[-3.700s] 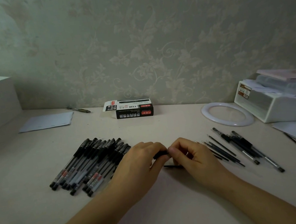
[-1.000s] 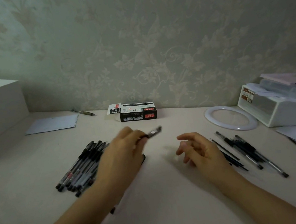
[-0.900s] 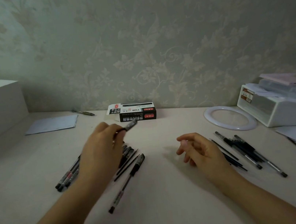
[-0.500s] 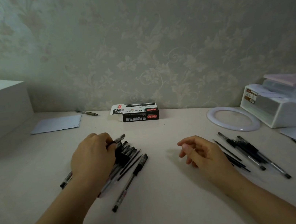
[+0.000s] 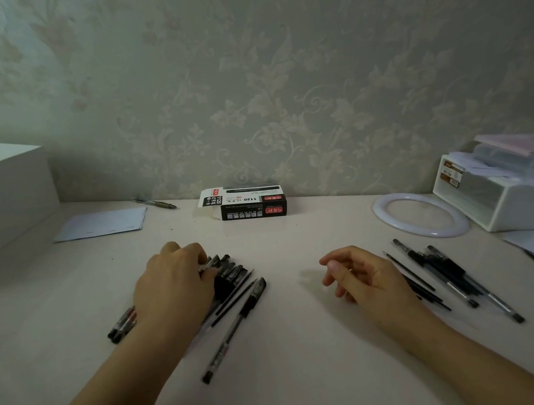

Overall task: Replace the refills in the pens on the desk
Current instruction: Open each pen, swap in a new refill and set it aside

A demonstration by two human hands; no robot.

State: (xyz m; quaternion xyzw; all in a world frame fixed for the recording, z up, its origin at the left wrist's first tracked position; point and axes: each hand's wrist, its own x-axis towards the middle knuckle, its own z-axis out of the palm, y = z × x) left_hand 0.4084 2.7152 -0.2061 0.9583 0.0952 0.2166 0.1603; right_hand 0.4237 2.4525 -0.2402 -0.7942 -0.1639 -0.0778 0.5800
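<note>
The pen I had aloft a second ago is now down on the pile of pens [image 5: 224,274] at bench [image 5: 303,387] left, my left hand [image 5: 174,289] curled over it—pinching or releasing, I cannot tell—so one pen looks refilled, while my right hand [image 5: 361,276] idles loose and empty beside the spare refills [image 5: 419,280].

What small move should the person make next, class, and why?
Probably close the left hand on one pen from the pile and lift it toward the right hand. The left fingers already lie on the pile, with no firm grip showing. The right hand waits empty, fingers loosely curled, beside the refills.
</note>
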